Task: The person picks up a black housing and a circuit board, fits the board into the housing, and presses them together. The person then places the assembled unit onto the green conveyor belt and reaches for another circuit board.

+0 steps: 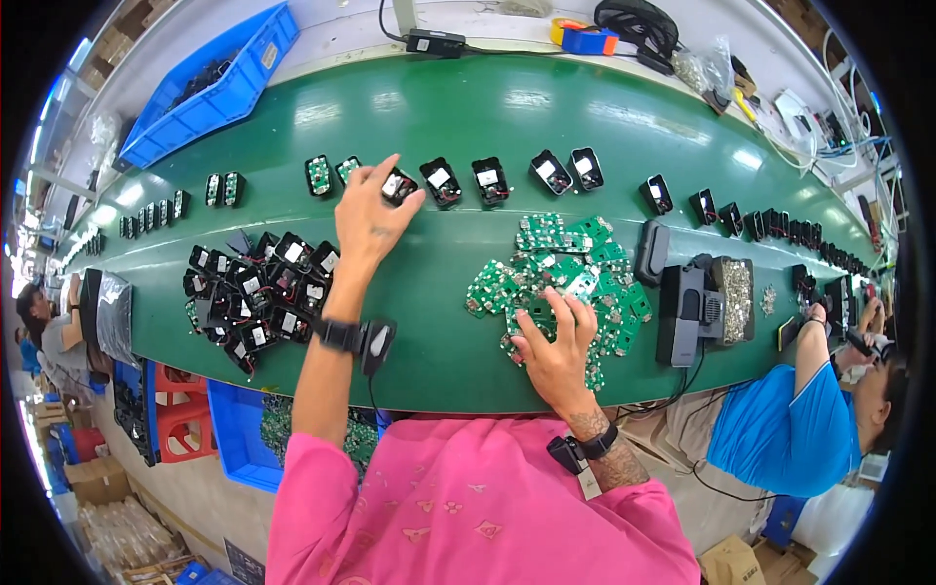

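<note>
My left hand [370,216] reaches to the row of black plastic cases, its thumb and fingers around one black case [398,186] with a white label inside. Just left of it, partly behind my fingers, is a case with a green circuit board [347,169] in it. Over a loose pile of green circuit boards [614,283] rests my right hand [559,353]. Its fingers are spread and bent, with the tips touching the pile; no board is visibly gripped. To the right of my left hand stand other black cases [441,182] with labels and wires.
A heap of black cases [255,292] lies left of my left forearm. Right of the boards are a dark grey device [680,314] and a box of small metal parts [733,300]. Blue bins [210,83] stand at the far left and below the table edge. A co-worker in blue [790,429] sits at right.
</note>
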`<state>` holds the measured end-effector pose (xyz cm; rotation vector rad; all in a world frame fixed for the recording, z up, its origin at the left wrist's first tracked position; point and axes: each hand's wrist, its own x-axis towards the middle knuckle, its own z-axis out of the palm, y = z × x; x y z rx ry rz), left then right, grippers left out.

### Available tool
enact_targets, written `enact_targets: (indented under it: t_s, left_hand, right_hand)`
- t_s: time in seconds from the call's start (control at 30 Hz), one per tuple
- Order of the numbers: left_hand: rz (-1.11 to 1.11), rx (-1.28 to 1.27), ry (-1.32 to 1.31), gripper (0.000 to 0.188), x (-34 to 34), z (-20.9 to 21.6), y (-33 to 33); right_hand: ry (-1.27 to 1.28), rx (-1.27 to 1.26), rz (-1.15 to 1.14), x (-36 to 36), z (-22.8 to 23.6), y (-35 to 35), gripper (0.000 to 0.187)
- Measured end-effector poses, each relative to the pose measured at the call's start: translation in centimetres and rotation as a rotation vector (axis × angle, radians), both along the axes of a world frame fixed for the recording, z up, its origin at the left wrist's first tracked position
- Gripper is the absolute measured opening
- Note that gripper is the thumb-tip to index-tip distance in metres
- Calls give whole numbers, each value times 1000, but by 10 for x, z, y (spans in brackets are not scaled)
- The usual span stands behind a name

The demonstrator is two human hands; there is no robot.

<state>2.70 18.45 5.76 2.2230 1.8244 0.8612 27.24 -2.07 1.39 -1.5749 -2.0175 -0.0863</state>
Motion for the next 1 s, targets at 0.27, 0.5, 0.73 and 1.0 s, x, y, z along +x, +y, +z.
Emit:
enact_targets:
  t_s: [0.27,0.5,0.73,1.0]
  left_hand:
    - [-335,-624,-1851,53,13,-24,-122]
    - [-263,-947,-1341,27,23,-14,-166]
    - [-446,-593,-784,22,39,-2,-168]
    - [-305,-386,-512,13,44,21,-170]
  right_hand:
    - [1201,-296,-118,5,0,10,23]
    - [1561,-393,-84,-16,33,23,13]
    - [1362,-367,31,-22,42,14,10]
    - [550,-45,-30,-25,45,16,18]
